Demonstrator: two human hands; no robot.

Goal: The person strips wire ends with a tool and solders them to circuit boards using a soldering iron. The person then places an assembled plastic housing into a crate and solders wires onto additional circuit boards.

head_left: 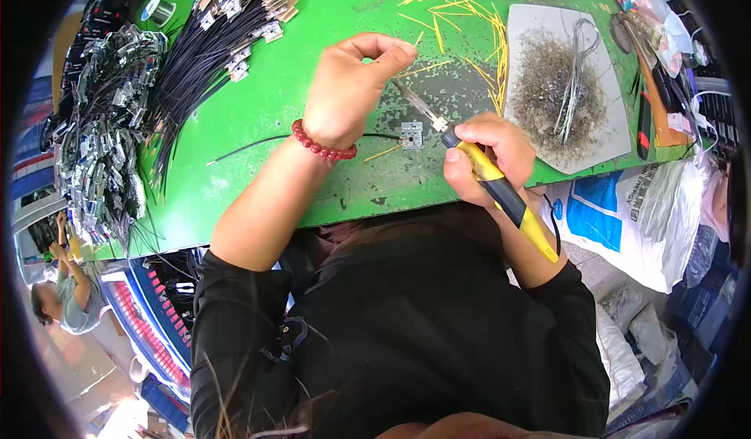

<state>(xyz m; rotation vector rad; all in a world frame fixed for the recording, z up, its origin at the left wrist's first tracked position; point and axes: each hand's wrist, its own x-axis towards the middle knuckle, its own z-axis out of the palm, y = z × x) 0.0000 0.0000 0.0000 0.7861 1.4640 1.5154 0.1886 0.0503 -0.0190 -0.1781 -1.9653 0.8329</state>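
My right hand (493, 157) grips a yellow and black soldering iron (508, 197), whose metal tip points up and left, toward my left fingertips. My left hand (348, 79), with a red bead bracelet (323, 143) at its wrist, has thumb and forefinger pinched together. A short yellow strip shows by those fingertips, but whether they hold it I cannot make out. Between my hands a small square circuit board (411, 135) lies on the table. A black wire (258, 145) runs left from it beneath my left wrist, and a thin yellow strip (383, 154) lies beside it.
Loose yellow strips (454, 9) scatter over the green table (313, 9). At right, a grey board (532, 28) carries dark crumbs and a bundle of thin wire (575, 87). Black wires with boards (195, 64), a solder spool (159, 10) and heaped circuit boards (102, 165) occupy the left.
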